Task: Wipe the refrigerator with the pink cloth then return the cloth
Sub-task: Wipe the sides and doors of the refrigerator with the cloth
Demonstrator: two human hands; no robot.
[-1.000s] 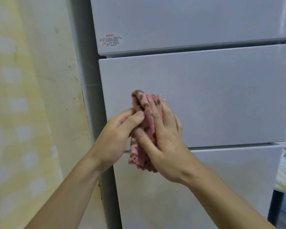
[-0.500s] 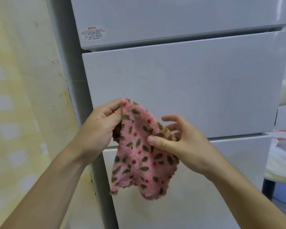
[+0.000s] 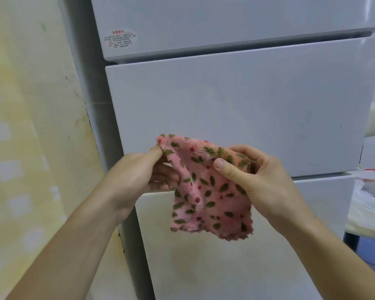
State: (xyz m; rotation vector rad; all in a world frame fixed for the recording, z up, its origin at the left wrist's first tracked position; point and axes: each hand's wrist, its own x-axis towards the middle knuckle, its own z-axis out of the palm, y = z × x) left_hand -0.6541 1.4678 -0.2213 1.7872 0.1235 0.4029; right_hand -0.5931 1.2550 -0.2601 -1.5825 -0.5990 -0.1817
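Observation:
The pink cloth [image 3: 208, 191], fluffy with green leaf and red dot marks, hangs spread out in front of the white refrigerator [image 3: 236, 109]. My left hand [image 3: 139, 172] pinches its upper left corner. My right hand [image 3: 256, 176] pinches its upper right edge, thumb on the front. The cloth is held a little off the fridge, level with the seam between the middle and lower doors.
A yellowish wall [image 3: 30, 126] stands close on the left of the fridge. A label sticker [image 3: 120, 39] sits on the upper door. At the right edge are white plastic bags [image 3: 372, 191] and a blue container [image 3: 372, 250] low down.
The cloth went from bunched against the middle door to unfolded and stretched between both hands. My right hand shifted to the cloth's upper right edge, and the hands moved apart.

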